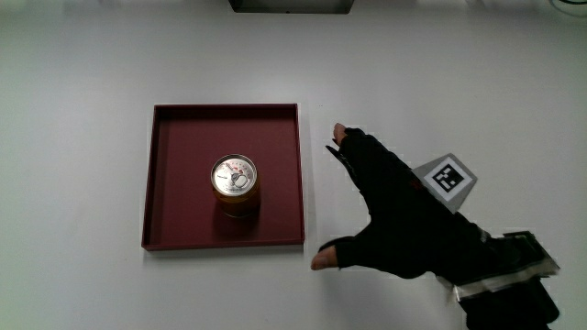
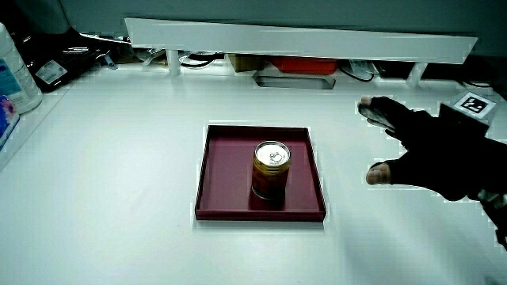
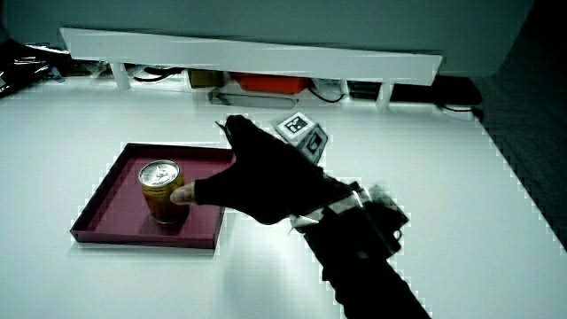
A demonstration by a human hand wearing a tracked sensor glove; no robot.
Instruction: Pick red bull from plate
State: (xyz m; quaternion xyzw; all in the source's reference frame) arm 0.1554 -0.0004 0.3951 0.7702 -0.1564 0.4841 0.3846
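Note:
A gold and red can (image 1: 235,183) stands upright on a dark red square plate (image 1: 174,174), near the plate's edge that is closest to the person. Both side views show the can (image 2: 271,166) (image 3: 160,188) on the plate (image 2: 226,170) (image 3: 115,199). The black-gloved hand (image 1: 348,202) is low over the white table beside the plate, its fingers spread and holding nothing. The main view shows a gap between the hand and the can. The thumb points toward the plate's near corner. A patterned cube (image 1: 447,178) sits on the back of the hand (image 2: 384,142) (image 3: 213,161).
A low white partition (image 2: 301,39) (image 3: 248,53) runs along the table's far edge, with a red item (image 2: 305,65) and cables under it. A white bottle (image 2: 16,71) stands at the table's side edge.

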